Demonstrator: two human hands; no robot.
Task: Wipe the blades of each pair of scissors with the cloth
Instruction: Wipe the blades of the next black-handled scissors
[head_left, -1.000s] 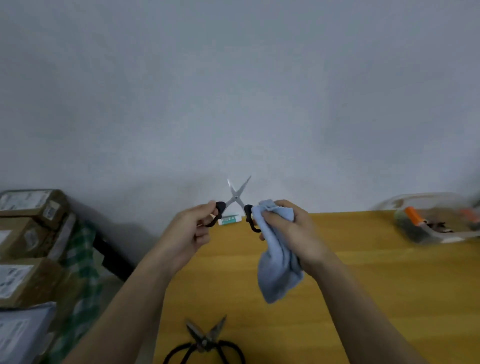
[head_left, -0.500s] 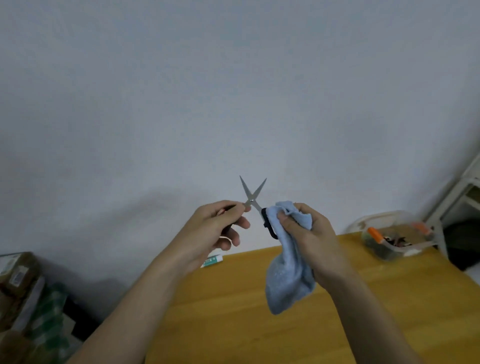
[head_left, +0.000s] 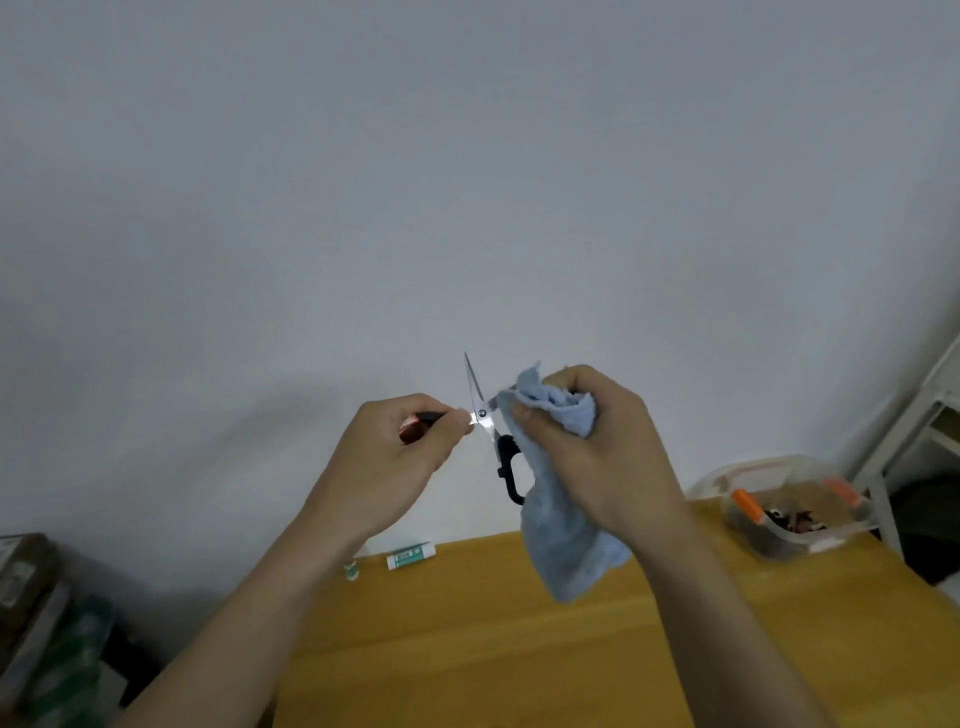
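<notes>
Up at twelve o'clock: left hand (head_left: 400, 457) pinching scissors (head_left: 485, 421), right hand (head_left: 597, 447) clutching cloth (head_left: 566, 540); at three, tub (head_left: 789, 506), contents blurred.

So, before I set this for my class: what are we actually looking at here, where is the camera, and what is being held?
There is no machine here, only a person's two bare arms. The single picture comes from a wide-angle camera worn on the person's head, looking forward and down, which is why the grey wall fills most of it.

The left hand holds one handle of a small pair of steel scissors with black handles, raised in the air with the blades open. The right hand grips a light blue cloth, bunched over one blade; the rest hangs down.

Below is a yellow wooden table. On it lie a small white and green tube near the wall and, at the right, a clear plastic box with orange clips; its contents are too blurred to name.
</notes>
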